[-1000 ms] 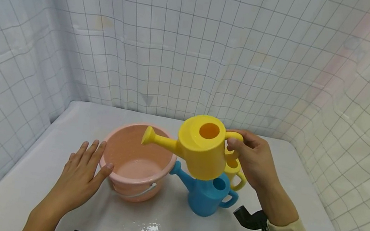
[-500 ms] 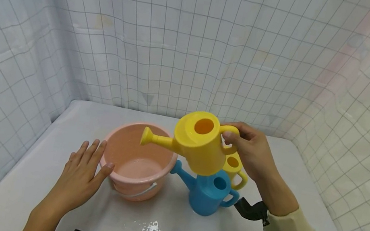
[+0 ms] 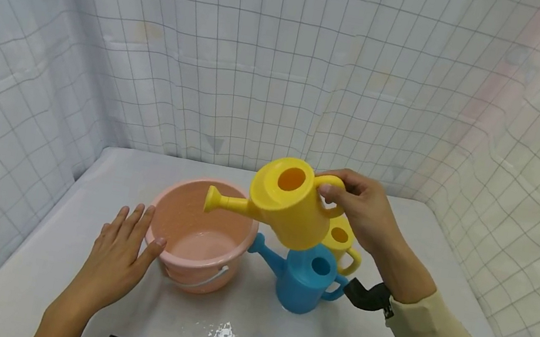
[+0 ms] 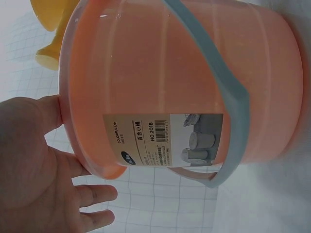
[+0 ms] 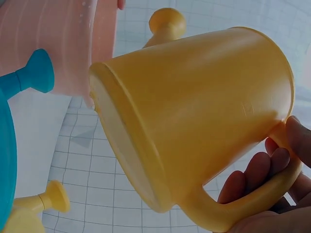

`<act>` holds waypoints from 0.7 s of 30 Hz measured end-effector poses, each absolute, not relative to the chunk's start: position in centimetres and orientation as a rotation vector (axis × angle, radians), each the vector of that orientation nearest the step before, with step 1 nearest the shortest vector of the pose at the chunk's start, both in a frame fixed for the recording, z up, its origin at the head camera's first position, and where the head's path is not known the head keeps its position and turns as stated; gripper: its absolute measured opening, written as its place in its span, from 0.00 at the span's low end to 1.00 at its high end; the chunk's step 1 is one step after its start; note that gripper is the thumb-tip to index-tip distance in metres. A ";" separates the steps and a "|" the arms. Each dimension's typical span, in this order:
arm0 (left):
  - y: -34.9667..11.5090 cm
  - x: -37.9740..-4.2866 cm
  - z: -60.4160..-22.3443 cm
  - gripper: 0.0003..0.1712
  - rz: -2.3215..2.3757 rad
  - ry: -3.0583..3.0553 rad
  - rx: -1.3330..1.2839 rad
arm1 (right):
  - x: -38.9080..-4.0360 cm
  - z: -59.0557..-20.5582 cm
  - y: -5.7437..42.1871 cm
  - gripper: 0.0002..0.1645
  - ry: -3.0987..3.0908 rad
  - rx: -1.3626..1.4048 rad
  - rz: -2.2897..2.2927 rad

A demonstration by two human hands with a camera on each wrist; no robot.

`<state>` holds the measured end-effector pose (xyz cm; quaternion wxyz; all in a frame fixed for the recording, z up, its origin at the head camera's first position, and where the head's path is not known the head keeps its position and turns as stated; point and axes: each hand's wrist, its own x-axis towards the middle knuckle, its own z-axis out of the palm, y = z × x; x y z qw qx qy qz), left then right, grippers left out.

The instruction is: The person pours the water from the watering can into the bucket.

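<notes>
One long-spouted yellow plastic can point(image 3: 289, 213), tipping further
Our right hand point(image 3: 364, 211) grips it, dipping toward the round pink plastic bucket point(image 3: 195, 264); left hand's point(image 3: 119, 253) straight-fingered.

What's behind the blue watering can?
Behind the blue can is a second yellow can. The head view shows its opening and handle; the blue can and the held yellow can cover its spout and lower front. The right wrist view shows that spout.

From here I see the bare right hand point(image 3: 364, 209) lifting the rounded yellow plastic watering can point(image 3: 293, 205) slightly higher, tipping it further spout-ward.
</notes>
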<state>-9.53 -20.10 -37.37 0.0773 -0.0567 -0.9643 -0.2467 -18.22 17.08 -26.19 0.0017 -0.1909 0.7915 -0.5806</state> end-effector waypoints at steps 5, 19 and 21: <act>-20.1 -9.5 -37.4 0.41 -0.742 -2.894 -0.165 | -18.5 -25.9 16.9 0.21 2.449 -0.625 -1.818; -19.9 -9.5 -37.3 0.41 -0.732 -2.893 -0.155 | -18.9 -25.3 16.5 0.18 2.475 -0.729 -1.739; -20.0 -9.5 -37.3 0.41 -0.733 -2.896 -0.152 | -19.0 -25.1 16.4 0.18 2.483 -0.723 -1.727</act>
